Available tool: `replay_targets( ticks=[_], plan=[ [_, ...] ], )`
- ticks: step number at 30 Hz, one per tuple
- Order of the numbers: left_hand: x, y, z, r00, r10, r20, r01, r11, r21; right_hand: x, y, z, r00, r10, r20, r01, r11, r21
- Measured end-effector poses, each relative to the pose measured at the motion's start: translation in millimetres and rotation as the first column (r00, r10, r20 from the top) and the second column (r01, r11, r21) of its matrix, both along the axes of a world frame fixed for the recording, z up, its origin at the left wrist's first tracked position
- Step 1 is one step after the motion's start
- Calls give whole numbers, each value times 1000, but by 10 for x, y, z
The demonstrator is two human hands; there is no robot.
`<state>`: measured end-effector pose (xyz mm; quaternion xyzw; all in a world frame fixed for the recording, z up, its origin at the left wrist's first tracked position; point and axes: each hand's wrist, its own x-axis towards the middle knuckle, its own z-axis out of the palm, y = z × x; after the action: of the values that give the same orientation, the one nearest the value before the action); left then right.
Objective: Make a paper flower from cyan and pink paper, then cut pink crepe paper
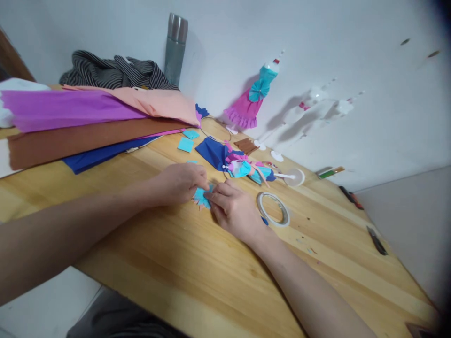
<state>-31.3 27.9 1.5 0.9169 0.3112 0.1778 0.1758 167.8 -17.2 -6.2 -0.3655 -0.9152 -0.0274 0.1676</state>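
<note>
One jagged blue paper [200, 195] lies on our worktop [165, 263], pinched by our right hand [230, 206]; our left hand [185, 183] curls against it, grip unclear. Likely light, tearable: we'd hold it behind its points.

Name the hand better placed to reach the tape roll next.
Likely the right hand: the tape roll lies near it, on its outer side. The left hand is farther off, with the right in between. Both are at the blue paper, though.
</note>
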Motion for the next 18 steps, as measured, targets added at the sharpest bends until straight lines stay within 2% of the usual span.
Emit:
replay_targets(
  ticks=[6, 9, 11, 14, 16, 18],
  plan=[
    [29, -9, -17, 969, -14, -247, 43, 993, 113, 21, 4, -11, 1000, 15, 0, -15, 1000, 2],
    [26, -26, 19, 946, -20, -323, 88, 976, 197, 22, -5, 14, 991, 11, -136, -15, 1000, -25],
    [32, -44, 31, 936, -32, -350, 124, 962, 244, 18, -14, 50, 939, -57, -339, 31, 996, -81],
    [42, -54, 10, 932, -47, -359, 153, 950, 273, 11, -19, 90, 793, -227, -565, 136, 971, -199],
    [44, -44, -17, 935, -47, -350, 152, 948, 280, 7, -15, 76, 757, -300, -580, 159, 946, -283],
    [39, -29, -39, 942, -46, -333, 148, 947, 287, 0, -6, 28, 770, -330, -547, 126, 918, -376]
  ],
)
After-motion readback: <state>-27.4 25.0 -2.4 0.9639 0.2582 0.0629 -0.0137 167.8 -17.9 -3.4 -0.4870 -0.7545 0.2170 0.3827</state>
